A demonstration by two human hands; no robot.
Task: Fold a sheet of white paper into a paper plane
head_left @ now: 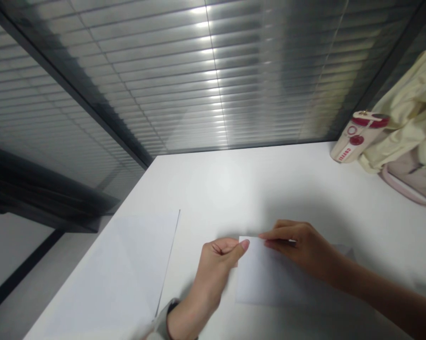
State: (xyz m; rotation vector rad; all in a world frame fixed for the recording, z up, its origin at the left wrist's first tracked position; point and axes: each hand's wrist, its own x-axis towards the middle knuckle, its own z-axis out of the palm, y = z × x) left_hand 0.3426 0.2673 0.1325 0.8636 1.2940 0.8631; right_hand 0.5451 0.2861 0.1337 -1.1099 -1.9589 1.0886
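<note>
Left hand, right hand pinching paper

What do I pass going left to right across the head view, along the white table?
white paper sheet, left hand, right hand, red-lidded white tumbler, pale yellow fabric

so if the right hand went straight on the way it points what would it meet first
Probably the left hand. The right hand points across the top edge of the white paper toward that hand's thumb, though depth is hard to judge from this view.
</note>
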